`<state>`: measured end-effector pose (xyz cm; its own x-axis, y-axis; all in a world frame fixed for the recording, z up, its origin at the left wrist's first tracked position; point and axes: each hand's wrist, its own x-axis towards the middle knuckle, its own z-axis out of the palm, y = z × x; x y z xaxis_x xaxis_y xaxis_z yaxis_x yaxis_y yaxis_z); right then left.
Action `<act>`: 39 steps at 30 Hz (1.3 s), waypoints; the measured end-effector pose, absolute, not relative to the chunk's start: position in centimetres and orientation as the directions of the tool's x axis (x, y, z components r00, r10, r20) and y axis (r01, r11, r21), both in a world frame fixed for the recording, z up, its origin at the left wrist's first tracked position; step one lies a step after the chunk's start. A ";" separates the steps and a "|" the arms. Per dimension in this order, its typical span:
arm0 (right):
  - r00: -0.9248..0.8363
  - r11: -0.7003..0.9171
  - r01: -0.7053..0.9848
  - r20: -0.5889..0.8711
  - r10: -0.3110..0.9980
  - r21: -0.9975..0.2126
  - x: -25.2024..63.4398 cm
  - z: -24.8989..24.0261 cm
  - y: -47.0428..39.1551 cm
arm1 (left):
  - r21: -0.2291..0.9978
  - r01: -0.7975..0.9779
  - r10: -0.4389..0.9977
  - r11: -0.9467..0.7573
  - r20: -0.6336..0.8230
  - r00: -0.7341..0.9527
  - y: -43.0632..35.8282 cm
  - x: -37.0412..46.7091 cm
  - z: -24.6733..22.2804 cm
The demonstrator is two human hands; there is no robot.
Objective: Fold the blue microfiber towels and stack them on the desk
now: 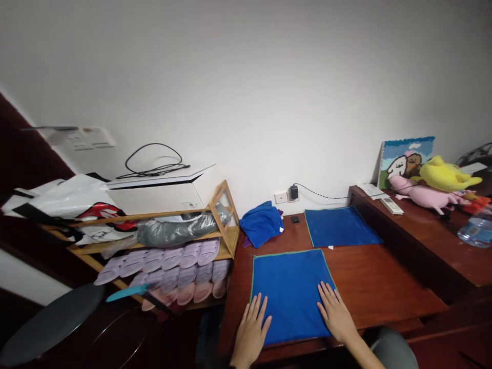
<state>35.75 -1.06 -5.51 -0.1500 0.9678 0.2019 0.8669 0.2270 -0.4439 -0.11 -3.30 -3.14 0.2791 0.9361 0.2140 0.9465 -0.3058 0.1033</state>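
- Left hand (250, 330) is lying pretty flat, palm down, on the near left edge area of the spread blue cloth (292, 297); fingers extended and only slightly apart, nothing gripped
- Right hand (335, 313) is doing much the same at the cloth's right edge; open, palm down, fingers stretched toward the wall, not holding anything
- That cloth is laid out flat at the near side of the reddish-brown wooden desk (388, 287), right between the hands; it's got thin green edging, roughly square, looks mostly smooth
- Second blue cloth (340, 226) is spread out farther back and to the right, near the wall; a bunched-up blue cloth (262, 223) sits at the back left corner, with a bit of purple fabric (247, 242) poking out under it
- Black power adapter (294, 192) is plugged in at the wall just behind; its cable runs off to the right
- Over on the raised right-hand surface there's a white remote control (392, 206), a pink plush toy (423, 195), a yellow plush toy (444, 174) and a clear plastic bottle (476, 230); a cartoon picture (407, 160) stands behind the plushies
- To the left, a wooden rack (231, 238) holds lilac slippers (172, 258) and pink slippers (185, 293); a white box (161, 197) is on top
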 end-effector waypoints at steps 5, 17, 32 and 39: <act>-0.159 0.223 0.866 0.177 0.971 -0.448 36.3 -5.3 -1.9 | 0.116 0.938 0.928 -0.327 0.227 0.296 -4.5 -0.3 -3.3; -0.100 0.167 0.825 0.152 0.983 -0.540 35.7 -5.3 1.1 | 0.242 0.913 0.941 -0.330 0.156 0.299 -2.4 2.8 -2.7; 0.035 -0.179 -0.761 -0.316 0.948 -0.623 27.4 -2.7 12.9 | 0.624 -0.762 0.893 0.171 -0.424 -0.147 11.4 11.8 0.3; 0.027 -0.149 -0.913 -0.421 0.907 -0.380 37.9 -3.2 13.5 | 0.541 -0.840 0.840 0.047 -0.477 -0.260 10.6 2.3 0.3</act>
<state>37.86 13.46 -3.20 0.0273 0.9066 -0.4211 -0.9129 -0.1490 -0.3800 2.33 10.63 0.28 -0.2603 0.8395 -0.4769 -0.8400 0.0467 0.5406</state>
